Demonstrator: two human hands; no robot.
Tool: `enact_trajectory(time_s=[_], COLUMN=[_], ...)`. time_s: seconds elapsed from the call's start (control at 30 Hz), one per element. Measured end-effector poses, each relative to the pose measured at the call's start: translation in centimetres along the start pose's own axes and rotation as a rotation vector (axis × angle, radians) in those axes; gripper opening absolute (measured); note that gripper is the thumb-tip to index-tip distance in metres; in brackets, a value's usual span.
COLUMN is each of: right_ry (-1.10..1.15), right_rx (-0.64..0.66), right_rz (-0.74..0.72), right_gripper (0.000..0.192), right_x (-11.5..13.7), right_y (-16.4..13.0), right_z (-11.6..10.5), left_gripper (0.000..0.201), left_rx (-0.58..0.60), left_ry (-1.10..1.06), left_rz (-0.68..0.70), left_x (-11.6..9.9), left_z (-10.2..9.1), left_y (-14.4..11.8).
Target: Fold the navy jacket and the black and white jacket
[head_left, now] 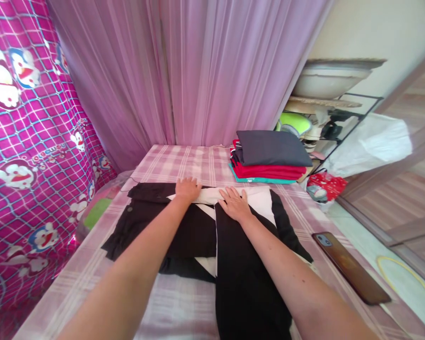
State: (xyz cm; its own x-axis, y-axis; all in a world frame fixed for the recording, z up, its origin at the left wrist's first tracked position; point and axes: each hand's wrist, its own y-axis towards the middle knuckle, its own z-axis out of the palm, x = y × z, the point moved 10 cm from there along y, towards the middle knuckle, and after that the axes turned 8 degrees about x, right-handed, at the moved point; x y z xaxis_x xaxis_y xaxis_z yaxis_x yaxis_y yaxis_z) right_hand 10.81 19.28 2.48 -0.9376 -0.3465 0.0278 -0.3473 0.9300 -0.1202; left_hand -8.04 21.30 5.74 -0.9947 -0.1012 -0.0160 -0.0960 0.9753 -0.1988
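A black-and-white garment (194,231) lies partly folded on the checked cloth, with a white band along its far edge. My left hand (188,189) rests palm down on that far edge, left of the middle, its fingers stretched out. Just to its right, my right hand (234,204) lies flat with fingers spread, touching both the white band and the black fabric. One black section (244,278) runs from below my right hand toward me. Dark sleeve-like parts stick out at both sides. My forearms cover some of the garment.
A stack of folded clothes (272,148), grey over red and teal, sits at the back right of the checked tablecloth (187,160). A phone (350,267) lies on the right. Purple curtains (198,71) hang behind. A rack with basins (333,80) stands beyond the right corner.
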Motion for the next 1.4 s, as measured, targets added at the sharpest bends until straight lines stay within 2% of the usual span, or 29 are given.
enact_trajectory(time_s=[0.07, 0.13, 0.2, 0.27, 0.37, 0.43, 0.5, 0.6, 0.67, 0.77, 0.87, 0.97, 1.1, 1.17, 1.27, 1.4], right_ry=[0.006, 0.015, 0.024, 0.052, 0.160, 0.206, 0.235, 0.289, 0.385, 0.532, 0.514, 0.462, 0.427, 0.423, 0.430, 0.705], right_rx=[0.001, 0.019, 0.064, 0.135, 0.196, 0.149, 0.081, -0.013, -0.127, -0.313, -0.276, -0.178, -0.153, -0.158, -0.177, -0.322], right_rz=[0.001, 0.007, 0.005, 0.010, 0.115, 0.166, 0.175, 0.142, 0.069, 0.063, 0.112, 0.090, 0.095, 0.118, 0.173, 0.279], right_gripper=[0.056, 0.056, 0.056, 0.054, 0.051, 0.047, 0.046, 0.044, 0.040, 0.040, 0.037, 0.034, 0.035, 0.035, 0.034, 0.038], right_x=[-0.1, -0.2, -0.2, 0.0, -0.1, 0.1, 0.5, 1.0, 1.0, -0.9, -2.1, -1.6, -1.6, -2.5, -5.2, -9.8], right_y=[-0.2, -0.3, 0.0, 1.2, 4.0, 6.0, 7.3, 7.2, 6.4, 5.1, 5.2, 5.6, 5.3, 4.8, 3.6, 2.2], right_z=[0.3, 0.4, 0.2, -0.6, -2.9, -4.7, -5.4, -4.1, -3.3, -3.1, -2.9, -3.0, -3.3, -3.2, -2.9, -2.2], left_gripper=[0.061, 0.065, 0.067, 0.067, 0.066, 0.065, 0.063, 0.060, 0.058, 0.057, 0.057, 0.056, 0.054, 0.054, 0.053, 0.053], left_rx=[0.015, 0.030, 0.008, -0.018, -0.037, -0.061, -0.094, -0.140, -0.146, -0.135, -0.119, -0.112, -0.128, -0.136, -0.146, -0.165], left_ry=[-0.083, -0.157, -0.189, -0.194, -0.197, -0.194, -0.183, -0.172, -0.177, -0.187, -0.184, -0.170, -0.148, -0.142, -0.144, -0.124], left_rz=[0.049, 0.040, 0.030, 0.028, 0.028, 0.027, 0.026, 0.031, 0.035, 0.037, 0.022, 0.017, 0.026, 0.032, 0.039, 0.030], left_x=[-2.5, -3.1, -2.8, -2.4, -2.4, -2.5, -2.6, -2.5, -2.4, -2.4, -2.3, -2.3, -2.3, -2.3, -2.3, -2.3], left_z=[2.2, 4.1, 4.9, 5.0, 4.8, 4.7, 4.5, 4.4, 4.5, 4.6, 4.6, 4.5, 4.2, 4.1, 4.0, 3.9], left_y=[0.0, -0.2, -0.3, -0.5, -0.6, -0.7, -0.8, -1.0, -1.0, -0.9, -0.7, -0.6, -0.7, -0.8, -0.9, -0.9])
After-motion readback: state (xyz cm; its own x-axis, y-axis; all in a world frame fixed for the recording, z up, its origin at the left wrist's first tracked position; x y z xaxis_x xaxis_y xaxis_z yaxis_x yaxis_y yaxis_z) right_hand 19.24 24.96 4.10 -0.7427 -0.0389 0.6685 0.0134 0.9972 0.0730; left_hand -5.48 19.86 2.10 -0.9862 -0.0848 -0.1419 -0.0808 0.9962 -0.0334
